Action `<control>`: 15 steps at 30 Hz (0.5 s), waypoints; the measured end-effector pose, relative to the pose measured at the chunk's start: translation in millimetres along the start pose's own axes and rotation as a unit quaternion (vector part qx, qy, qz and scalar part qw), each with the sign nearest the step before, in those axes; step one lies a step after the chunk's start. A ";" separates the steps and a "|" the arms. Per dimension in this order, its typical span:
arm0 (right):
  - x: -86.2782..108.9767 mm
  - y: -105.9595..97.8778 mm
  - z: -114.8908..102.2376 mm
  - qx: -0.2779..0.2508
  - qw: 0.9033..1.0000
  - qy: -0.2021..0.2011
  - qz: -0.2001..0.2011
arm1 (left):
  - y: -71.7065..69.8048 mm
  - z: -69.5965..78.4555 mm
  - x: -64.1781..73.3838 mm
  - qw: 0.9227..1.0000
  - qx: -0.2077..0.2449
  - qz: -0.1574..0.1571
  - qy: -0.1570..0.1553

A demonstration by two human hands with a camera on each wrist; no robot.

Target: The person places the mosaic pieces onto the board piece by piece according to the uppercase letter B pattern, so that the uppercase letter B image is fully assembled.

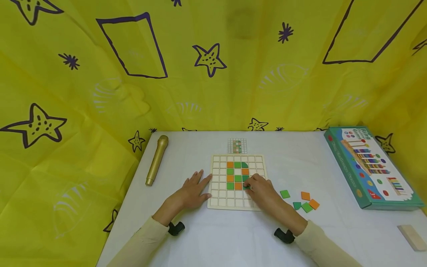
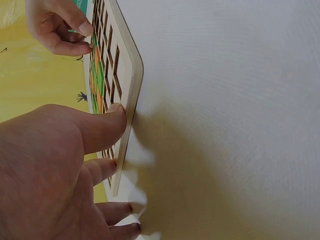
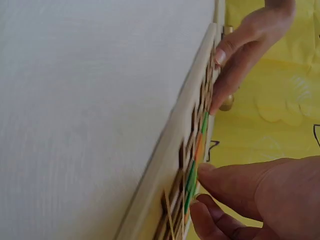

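Observation:
A square wooden grid board (image 1: 218, 203) lies on the table, with orange, light green and dark green tiles set in its middle cells. My left hand (image 1: 193, 191) spreads its fingers at the board's left edge; in the left wrist view its thumb (image 2: 107, 127) rests on the rim. Over the right side of the pattern, the thumb and fingers of my right hand (image 1: 261, 189) pinch a dark green tile (image 1: 246, 187) at the lower right cell. The fingers partly cover that tile. Behind the board lies a small pattern card (image 1: 237, 145) showing a similar coloured grid.
Several loose tiles, among them an orange one (image 1: 305, 195) and a green one (image 1: 284, 194), lie right of the board. A game box (image 1: 373, 170) stands at the far right, with a wooden block (image 1: 411, 237) in front. A gold microphone (image 1: 156, 161) lies at the left.

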State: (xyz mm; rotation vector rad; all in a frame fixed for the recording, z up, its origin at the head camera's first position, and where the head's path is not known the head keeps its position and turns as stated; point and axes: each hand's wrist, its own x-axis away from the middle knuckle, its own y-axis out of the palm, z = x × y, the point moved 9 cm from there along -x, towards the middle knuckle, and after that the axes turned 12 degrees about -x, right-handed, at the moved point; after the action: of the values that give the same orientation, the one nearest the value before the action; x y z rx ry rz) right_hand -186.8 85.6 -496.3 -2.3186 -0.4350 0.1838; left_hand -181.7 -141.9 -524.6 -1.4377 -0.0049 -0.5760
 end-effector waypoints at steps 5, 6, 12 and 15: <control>9.2 -24.0 13.5 0.003 1.000 0.010 -0.005 | 0.5 -0.4 -1.2 1.000 -0.001 0.002 0.002; 12.6 -31.8 18.6 0.002 1.000 0.014 -0.003 | 0.8 -0.3 -1.2 1.000 -0.001 0.001 0.003; 38.5 -81.3 64.8 0.011 0.998 0.065 0.007 | 1.0 0.4 -1.3 1.000 0.000 -0.003 0.004; 53.5 -103.3 92.9 0.023 0.992 0.120 0.012 | 0.4 0.4 -1.4 1.000 0.000 0.000 0.004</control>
State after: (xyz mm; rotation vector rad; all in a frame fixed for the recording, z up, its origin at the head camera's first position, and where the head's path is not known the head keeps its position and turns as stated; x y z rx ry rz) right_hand -187.3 234.3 -488.3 -2.2649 -0.2793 -0.0741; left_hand -182.6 -141.0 -525.4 -1.4357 0.0010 -0.5820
